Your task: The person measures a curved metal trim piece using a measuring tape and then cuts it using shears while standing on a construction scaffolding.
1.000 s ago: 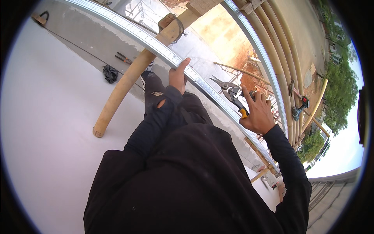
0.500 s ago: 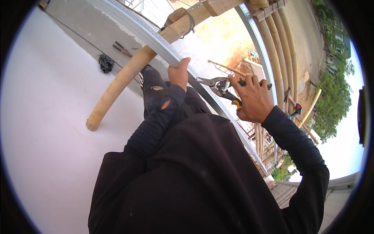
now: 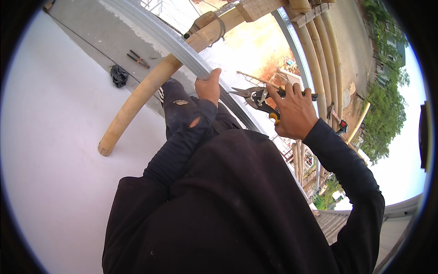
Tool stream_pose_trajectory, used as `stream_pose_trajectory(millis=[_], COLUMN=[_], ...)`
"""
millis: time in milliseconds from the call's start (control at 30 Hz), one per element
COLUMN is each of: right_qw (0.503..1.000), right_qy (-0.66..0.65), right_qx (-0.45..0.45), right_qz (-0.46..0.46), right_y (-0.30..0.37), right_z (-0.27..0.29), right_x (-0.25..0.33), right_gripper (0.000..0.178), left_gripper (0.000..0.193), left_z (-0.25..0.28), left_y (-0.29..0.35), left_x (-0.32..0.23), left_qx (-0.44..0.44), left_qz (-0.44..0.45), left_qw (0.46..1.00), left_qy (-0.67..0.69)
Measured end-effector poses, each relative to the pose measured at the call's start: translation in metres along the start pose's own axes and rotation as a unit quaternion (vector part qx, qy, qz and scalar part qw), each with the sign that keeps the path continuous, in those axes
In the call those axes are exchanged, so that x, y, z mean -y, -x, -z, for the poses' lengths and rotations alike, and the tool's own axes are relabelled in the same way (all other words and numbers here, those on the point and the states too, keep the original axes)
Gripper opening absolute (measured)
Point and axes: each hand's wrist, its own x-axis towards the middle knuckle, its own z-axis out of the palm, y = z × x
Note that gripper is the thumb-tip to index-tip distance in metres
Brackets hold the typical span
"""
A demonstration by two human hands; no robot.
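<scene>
My left hand (image 3: 208, 90) is closed around a long galvanized metal channel (image 3: 182, 52) that crosses in front of me, its thumb along the top. To the right, my right hand (image 3: 294, 109) grips a pair of tin snips (image 3: 255, 97) with black and yellow handles. The blades are parted and point left toward the channel's edge, close to my left hand. Whether they touch the metal I cannot tell.
A thick bamboo pole (image 3: 139, 102) passes under the channel, tied to wooden pieces (image 3: 205, 23). Pliers (image 3: 138, 59) and a crumpled black bag (image 3: 119, 76) lie at the left. A hammer (image 3: 337, 119) hangs by the bamboo poles (image 3: 315, 59) at right, above a drop.
The view has shifted slightly, so the surroundings sit a little farther left. The snips' blades look wider apart than before. My left hand keeps its hold on the channel.
</scene>
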Motion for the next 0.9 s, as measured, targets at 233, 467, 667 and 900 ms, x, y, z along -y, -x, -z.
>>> stream_pose_trajectory(millis=[233,467,667,900], right_qw=[0.999,0.998,0.996,0.993], right_qy=[0.035,0.062,0.092,0.064], right_qx=[-0.001,0.013,0.011,0.094], right_qz=[0.020,-0.002,-0.011,-0.019], right_y=[-0.006,-0.008,-0.016,-0.032], right_z=[0.012,0.025,0.027,0.047], right_x=[0.006,0.024,0.027,0.025], right_gripper=[0.091,0.087,0.087,0.084], left_gripper=[0.038,0.039,0.036,0.037], left_z=[0.000,-0.006,-0.006,-0.005], left_y=[-0.002,0.003,0.005,0.004], left_x=[0.003,-0.004,-0.014,-0.024], left_qx=[-0.014,-0.043,-0.044,-0.026], left_qz=[-0.009,0.000,0.033,0.104], left_qw=[1.000,0.997,0.994,0.981], left_qy=[-0.025,-0.066,-0.094,-0.159])
